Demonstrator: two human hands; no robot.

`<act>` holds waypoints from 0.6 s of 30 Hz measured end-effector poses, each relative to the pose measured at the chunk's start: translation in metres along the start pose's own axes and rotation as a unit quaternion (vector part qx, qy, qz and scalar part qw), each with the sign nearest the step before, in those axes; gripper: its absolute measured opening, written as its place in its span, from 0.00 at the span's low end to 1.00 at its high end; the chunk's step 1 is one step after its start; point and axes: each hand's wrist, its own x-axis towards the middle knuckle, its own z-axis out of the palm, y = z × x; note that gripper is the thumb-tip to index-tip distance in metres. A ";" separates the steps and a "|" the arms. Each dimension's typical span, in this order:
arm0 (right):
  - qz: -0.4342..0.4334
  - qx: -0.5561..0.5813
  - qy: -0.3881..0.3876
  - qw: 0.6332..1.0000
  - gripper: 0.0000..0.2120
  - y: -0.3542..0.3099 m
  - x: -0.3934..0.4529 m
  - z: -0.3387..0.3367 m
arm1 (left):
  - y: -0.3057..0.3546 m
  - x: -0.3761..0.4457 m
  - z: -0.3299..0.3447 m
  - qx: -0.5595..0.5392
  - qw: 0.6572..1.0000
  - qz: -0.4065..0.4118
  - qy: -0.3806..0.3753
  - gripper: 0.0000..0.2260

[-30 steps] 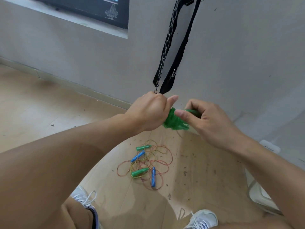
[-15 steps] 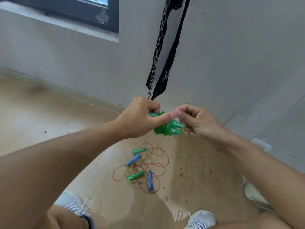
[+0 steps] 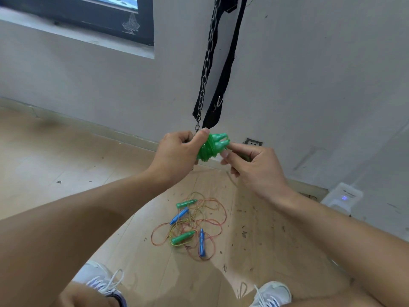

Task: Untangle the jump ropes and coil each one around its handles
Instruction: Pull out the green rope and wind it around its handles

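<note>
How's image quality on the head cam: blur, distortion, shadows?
Head view: wide-angle bending curves the baseboard and swells the near forearms. The left hand and right hand on the green coiled rope look fairly sharp, while the window frame smears at the top edge. Lighting is soft, and the person's shadow falls across the floor.
</note>
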 end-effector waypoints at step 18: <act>-0.113 0.046 0.001 0.992 0.06 -0.013 0.002 -0.008 | 0.007 -0.008 0.007 -0.179 0.962 -0.201 -0.054 0.19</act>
